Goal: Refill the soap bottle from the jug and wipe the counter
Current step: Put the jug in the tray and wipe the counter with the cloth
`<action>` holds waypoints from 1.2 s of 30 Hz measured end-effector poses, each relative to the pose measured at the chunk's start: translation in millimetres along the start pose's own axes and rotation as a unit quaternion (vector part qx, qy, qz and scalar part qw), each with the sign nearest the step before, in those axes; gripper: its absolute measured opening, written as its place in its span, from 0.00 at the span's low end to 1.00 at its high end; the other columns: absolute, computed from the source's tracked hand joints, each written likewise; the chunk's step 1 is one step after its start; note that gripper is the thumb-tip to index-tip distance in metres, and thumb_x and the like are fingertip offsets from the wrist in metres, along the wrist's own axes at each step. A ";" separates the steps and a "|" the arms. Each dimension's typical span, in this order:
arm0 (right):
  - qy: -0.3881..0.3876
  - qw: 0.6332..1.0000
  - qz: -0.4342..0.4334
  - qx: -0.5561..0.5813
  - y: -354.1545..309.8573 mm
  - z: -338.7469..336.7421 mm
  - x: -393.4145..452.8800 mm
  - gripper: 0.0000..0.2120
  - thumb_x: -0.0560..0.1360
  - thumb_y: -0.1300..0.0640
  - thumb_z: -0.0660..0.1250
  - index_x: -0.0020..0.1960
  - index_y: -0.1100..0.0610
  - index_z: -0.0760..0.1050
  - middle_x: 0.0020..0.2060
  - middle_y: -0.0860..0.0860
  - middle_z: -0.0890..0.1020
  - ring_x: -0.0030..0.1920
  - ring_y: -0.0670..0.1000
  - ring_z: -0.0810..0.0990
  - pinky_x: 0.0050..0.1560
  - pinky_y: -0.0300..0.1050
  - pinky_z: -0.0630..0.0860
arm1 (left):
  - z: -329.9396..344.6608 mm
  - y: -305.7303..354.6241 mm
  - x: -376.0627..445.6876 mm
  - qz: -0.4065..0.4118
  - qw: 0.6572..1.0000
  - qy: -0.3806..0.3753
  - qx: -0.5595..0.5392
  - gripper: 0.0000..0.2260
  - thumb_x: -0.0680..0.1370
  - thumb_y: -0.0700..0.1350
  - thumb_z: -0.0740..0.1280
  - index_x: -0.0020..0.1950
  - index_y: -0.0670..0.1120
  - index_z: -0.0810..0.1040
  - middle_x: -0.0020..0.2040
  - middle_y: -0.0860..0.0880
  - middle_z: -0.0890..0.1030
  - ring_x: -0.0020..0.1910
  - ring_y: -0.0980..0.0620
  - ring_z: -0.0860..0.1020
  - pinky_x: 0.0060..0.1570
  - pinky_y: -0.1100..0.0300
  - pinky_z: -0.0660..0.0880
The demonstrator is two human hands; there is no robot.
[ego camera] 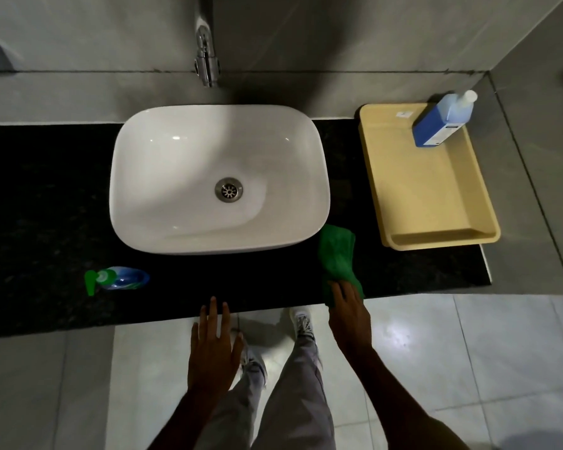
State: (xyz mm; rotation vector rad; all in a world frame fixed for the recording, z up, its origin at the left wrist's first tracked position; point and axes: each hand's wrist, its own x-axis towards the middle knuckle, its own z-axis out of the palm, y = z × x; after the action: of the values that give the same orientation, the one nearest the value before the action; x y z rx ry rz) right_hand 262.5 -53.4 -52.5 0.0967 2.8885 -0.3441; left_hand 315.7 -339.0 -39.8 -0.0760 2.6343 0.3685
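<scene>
Counter [46, 206]: jug [441, 123] in tray [436, 203].

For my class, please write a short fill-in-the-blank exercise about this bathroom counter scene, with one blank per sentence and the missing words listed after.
1. The right hand holds a cloth whose colour is ____.
2. The blue jug stands in the yellow ____.
3. The soap bottle sits on the dark counter to the ____ of the white sink.
4. The left hand is open and holds ____.

Missing words: green; tray; left; nothing
</scene>
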 end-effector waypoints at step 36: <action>-0.022 0.995 -0.093 0.015 -88.4 63.0 15.3 0.29 0.84 0.46 0.47 0.81 0.52 0.43 0.82 0.50 0.45 0.81 0.52 0.43 0.80 0.54 0.52 | 29.9 -23.0 0.6 0.009 1.000 0.021 0.021 0.30 0.82 0.58 0.48 0.82 0.47 0.49 0.83 0.43 0.48 0.81 0.42 0.49 0.76 0.42 0.57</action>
State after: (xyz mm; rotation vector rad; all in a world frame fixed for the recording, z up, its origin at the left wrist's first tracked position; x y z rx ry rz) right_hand 253.3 -153.6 -95.8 -0.1733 2.8559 -0.4176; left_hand 331.3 -353.0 -71.2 -0.0472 2.6854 0.3198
